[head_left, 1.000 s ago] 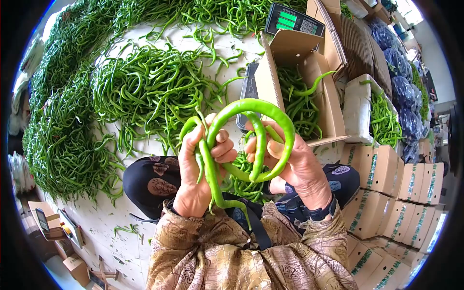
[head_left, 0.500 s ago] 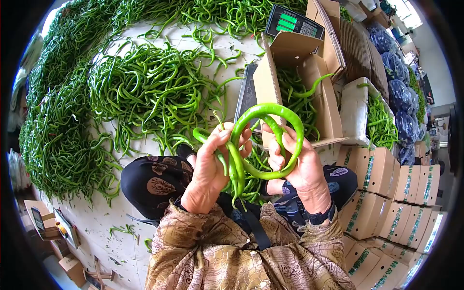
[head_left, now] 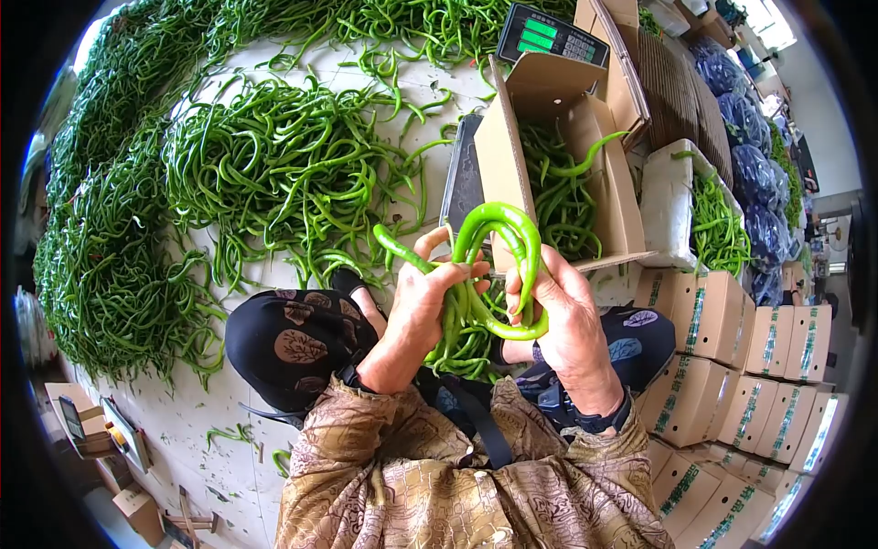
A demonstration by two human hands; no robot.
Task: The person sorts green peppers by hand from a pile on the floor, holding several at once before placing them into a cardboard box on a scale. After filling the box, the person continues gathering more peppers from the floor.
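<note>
Between my two hands curls a glossy, long green chili pepper [head_left: 501, 216], bent into a loop. My left hand [head_left: 422, 300] is closed around the loop's left side and more peppers, one of which sticks out past the fingers to the upper left. Fingers of my right hand [head_left: 569, 316] pinch the right side of the loop. Below the hands, more peppers [head_left: 465, 357] lie between my knees. An open cardboard box [head_left: 503, 151] stands just beyond my right hand, with long green peppers [head_left: 560, 206] inside.
A scale with a lit display [head_left: 553, 35] is behind the box, its dark platform [head_left: 464, 174] beside it. Heaps of peppers [head_left: 265, 174] cover the floor at left. A white foam crate [head_left: 668, 206] holds more peppers. Taped cartons [head_left: 704, 316] are stacked at right.
The looped pepper has been drawn into a narrower, tighter coil. My left hand has shifted slightly right and down, and the pepper tips hanging below it no longer dangle in the same place.
</note>
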